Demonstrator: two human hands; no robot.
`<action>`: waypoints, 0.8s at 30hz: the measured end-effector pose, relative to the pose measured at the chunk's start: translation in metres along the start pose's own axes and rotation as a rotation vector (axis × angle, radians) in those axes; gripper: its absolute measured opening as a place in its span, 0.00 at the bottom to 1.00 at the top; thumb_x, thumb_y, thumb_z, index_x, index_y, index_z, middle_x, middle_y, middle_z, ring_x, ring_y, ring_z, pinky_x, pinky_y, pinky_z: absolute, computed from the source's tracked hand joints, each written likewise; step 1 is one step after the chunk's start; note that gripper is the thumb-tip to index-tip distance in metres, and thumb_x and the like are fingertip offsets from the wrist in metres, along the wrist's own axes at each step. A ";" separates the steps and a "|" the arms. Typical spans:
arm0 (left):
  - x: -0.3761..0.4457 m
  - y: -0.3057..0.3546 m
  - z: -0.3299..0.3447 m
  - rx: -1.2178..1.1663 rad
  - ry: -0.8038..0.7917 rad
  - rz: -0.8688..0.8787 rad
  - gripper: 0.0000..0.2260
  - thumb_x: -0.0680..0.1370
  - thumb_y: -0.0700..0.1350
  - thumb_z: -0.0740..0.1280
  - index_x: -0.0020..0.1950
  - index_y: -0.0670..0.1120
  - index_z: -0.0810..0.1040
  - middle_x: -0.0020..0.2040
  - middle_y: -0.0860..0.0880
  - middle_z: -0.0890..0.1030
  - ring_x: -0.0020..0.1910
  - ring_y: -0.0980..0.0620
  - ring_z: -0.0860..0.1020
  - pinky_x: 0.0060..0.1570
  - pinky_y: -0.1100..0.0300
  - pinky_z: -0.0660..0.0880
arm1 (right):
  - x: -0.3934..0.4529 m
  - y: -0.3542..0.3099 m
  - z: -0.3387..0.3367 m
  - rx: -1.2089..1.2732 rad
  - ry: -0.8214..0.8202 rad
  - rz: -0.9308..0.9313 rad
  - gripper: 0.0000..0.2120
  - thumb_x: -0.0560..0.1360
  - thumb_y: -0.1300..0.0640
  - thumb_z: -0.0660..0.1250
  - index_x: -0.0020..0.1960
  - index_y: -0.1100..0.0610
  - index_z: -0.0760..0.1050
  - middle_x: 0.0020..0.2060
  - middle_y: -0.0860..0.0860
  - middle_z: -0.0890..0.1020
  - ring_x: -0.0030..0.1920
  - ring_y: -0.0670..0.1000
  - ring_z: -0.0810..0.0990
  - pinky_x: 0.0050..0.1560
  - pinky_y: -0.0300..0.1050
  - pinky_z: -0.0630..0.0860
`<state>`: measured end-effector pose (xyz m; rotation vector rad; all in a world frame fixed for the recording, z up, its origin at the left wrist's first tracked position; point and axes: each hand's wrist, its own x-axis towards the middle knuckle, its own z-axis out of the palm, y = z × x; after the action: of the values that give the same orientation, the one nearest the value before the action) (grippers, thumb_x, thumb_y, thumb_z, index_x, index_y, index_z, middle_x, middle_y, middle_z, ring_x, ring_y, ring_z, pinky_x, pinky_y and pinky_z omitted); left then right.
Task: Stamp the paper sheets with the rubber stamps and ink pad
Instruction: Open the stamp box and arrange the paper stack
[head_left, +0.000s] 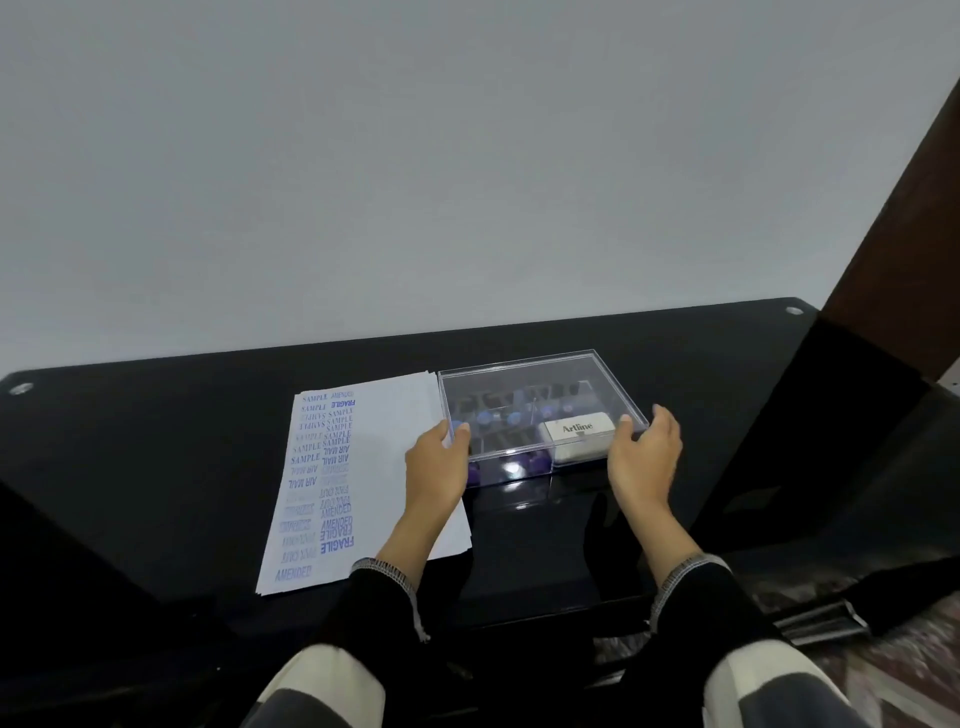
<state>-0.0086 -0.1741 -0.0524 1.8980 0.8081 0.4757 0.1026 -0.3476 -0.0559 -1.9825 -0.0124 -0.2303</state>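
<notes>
A clear plastic box (540, 379) with its lid on stands on the black table. Inside lie several rubber stamps (498, 418) with blue and purple tops and a white Artline ink pad (576, 434). My left hand (436, 467) grips the box's left front corner, thumb on the lid. My right hand (644, 457) grips the right front corner, thumb on the lid's edge. To the left of the box lies a stack of white paper sheets (395, 447); the top sheet carries many blue stamp prints such as SAMPLE, AIR MAIL, AMENDED and FRAGILE down its left half.
The glossy black table (156, 467) runs to a grey wall behind. A dark brown post (904, 234) rises at the right. My knees show below the table's front edge, with patterned floor at the lower right.
</notes>
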 end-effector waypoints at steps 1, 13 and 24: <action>-0.001 0.000 0.003 0.021 0.013 0.012 0.18 0.83 0.49 0.57 0.66 0.41 0.75 0.66 0.45 0.76 0.63 0.48 0.73 0.61 0.60 0.67 | 0.003 0.001 0.000 0.010 -0.040 0.054 0.23 0.80 0.56 0.58 0.72 0.64 0.62 0.70 0.57 0.67 0.69 0.56 0.65 0.66 0.47 0.65; 0.055 0.040 -0.018 -0.493 0.190 -0.081 0.15 0.82 0.40 0.59 0.68 0.41 0.72 0.45 0.47 0.82 0.34 0.53 0.80 0.36 0.66 0.79 | 0.030 -0.003 0.009 0.111 -0.229 -0.162 0.25 0.80 0.51 0.61 0.74 0.53 0.61 0.71 0.51 0.68 0.71 0.51 0.65 0.71 0.54 0.63; 0.182 0.019 0.000 -0.575 0.165 -0.302 0.12 0.78 0.32 0.61 0.61 0.33 0.74 0.51 0.37 0.82 0.40 0.46 0.81 0.31 0.65 0.79 | 0.032 0.025 0.030 -0.301 -0.127 -0.312 0.23 0.80 0.58 0.56 0.74 0.60 0.60 0.71 0.53 0.67 0.70 0.50 0.61 0.68 0.46 0.64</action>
<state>0.1254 -0.0498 -0.0388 1.1976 0.9282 0.6035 0.1411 -0.3338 -0.0850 -2.2889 -0.3910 -0.3219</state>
